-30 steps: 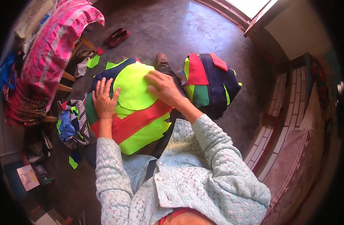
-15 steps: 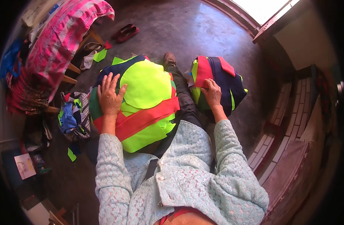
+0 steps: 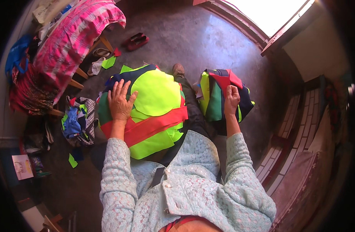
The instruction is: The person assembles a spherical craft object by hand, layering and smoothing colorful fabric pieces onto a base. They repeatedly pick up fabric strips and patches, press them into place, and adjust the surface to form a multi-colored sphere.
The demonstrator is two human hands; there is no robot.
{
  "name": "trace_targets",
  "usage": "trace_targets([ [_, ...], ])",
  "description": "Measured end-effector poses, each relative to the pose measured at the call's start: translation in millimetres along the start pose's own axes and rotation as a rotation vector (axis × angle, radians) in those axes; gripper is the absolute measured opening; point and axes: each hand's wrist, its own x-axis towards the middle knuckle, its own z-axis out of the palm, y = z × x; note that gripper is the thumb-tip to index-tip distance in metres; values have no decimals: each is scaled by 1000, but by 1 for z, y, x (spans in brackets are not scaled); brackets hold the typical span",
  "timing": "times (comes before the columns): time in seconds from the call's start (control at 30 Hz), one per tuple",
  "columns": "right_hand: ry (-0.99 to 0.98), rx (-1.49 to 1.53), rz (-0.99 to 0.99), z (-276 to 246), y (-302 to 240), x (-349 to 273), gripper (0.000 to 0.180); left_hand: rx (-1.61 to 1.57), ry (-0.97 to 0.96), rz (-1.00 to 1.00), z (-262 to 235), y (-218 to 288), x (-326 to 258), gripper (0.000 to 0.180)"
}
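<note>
My left hand lies with fingers spread on the left side of a large heap of fabric pieces. On top of that heap is a big neon-yellow piece, and a red strip crosses its near side. My right hand is closed in a pinch on the near corner of a red fabric piece. This red piece lies over a smaller bundle on the right, where a green piece and dark navy cloth show. My fingers cover the pinched corner.
A bag of mixed scraps sits to the left, below a table draped in pink checked cloth. Shoes and a neon-green scrap lie on the floor. My leg extends between the two heaps. A slatted bench stands right.
My right hand has moved slightly right and pinched the red piece, drawing it into a point. More green cloth now shows on the right bundle. The left hand still rests on its heap.
</note>
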Motion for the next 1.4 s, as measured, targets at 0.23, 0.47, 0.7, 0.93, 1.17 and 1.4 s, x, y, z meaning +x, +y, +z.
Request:
trace_targets([
  [0.23, -171, 88, 43, -10, -59, -76, 16, -80, 40, -12, 5, 0, 1, 63],
  [0.47, -262, 319, 147, -20, -79, -119, 10, -170, 122, -37, -12, -5, 5, 59],
  [0.7, -347, 324, -17, 6, -134, -128, 10, -1038, -136, 17, -90, 109, -32, 50],
  [0.93, -675, 102, -248, 49, -140, -173, 18, -1596, -415, -315, -66, 142, -89, 63],
  [1.17, -944, 211, -93, 45, -150, -168, 32, -1631, -158, -540, -62, 125, -96, 33],
  [1.4, -640, 103, -12, 18, -103, -138, 17, -1754, -100, -549, -77, 63, -60, 28],
])
